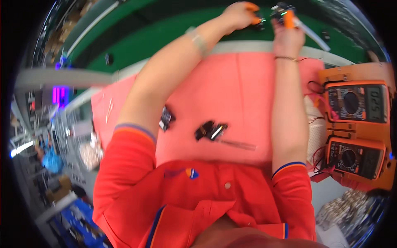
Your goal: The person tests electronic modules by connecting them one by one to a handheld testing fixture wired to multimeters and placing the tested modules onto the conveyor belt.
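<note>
Two orange multimeters sit at the right: the far multimeter [356, 102] has a lit grey screen [375, 103]; the near multimeter [355, 158] has a dark screen [371, 159].

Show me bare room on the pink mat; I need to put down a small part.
The pink mat is bare between the two forearms, above the small black parts. Another free strip lies at its left edge beside thin pale sticks. The right side is crowded: two orange multimeters and tangled wires.
</note>
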### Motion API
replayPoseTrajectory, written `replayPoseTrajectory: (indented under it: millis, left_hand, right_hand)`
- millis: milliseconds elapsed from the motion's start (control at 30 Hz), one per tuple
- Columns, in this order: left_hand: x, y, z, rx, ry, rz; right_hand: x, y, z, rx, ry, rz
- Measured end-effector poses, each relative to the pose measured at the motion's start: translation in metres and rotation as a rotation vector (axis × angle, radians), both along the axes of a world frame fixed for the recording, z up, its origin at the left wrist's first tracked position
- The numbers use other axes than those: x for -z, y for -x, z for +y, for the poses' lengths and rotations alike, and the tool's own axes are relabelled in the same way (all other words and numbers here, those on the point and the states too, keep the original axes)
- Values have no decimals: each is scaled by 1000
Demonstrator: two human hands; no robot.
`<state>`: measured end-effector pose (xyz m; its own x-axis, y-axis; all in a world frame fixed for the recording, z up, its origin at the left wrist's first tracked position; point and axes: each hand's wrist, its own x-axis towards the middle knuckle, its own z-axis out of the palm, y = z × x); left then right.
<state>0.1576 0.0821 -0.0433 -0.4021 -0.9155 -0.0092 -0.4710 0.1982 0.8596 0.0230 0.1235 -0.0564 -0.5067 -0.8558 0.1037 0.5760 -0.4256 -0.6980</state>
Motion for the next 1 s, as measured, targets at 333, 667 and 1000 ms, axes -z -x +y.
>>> replayPoseTrajectory:
  millis: [333, 667, 1000]
  left_hand:
    - [-84, -115, 96, 180, 489, -602]
    - [-55, -183, 236, -126, 191, -843]
    - [-73, -152, 184, -131, -61, -5]
  right_hand:
    - [-8, -9, 12, -48, -131, 36]
    - [-19, -49, 33, -201, -136, 152]
    - [-7, -58, 26, -160, -89, 381]
